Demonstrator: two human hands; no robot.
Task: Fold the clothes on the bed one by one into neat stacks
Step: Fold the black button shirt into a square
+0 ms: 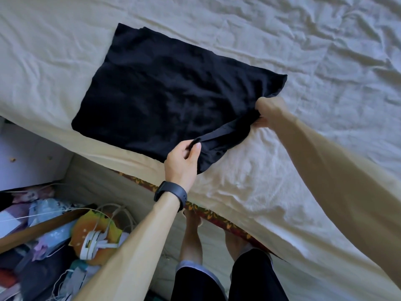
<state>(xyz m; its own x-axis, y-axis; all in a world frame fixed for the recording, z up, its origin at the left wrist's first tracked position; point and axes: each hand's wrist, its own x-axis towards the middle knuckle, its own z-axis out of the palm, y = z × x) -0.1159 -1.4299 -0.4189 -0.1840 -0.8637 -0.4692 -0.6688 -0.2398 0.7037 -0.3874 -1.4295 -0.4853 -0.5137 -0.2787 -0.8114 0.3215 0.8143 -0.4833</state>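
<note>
A black garment (165, 92) lies spread flat in a rough rectangle on the cream bed sheet (303, 61), near the bed's left edge. My left hand (182, 161), with a dark watch on the wrist, pinches the garment's near edge between thumb and fingers. My right hand (270, 111) grips the near right corner, where the cloth bunches into a rolled hem. The hem stretches between both hands, lifted slightly off the sheet.
The wrinkled sheet stretches far to the right and back. Below the bed's left edge lies floor clutter (54, 235): bags, cords, a white plastic item on an orange object. A patterned mattress border (212, 216) runs along the bed edge by my bare feet.
</note>
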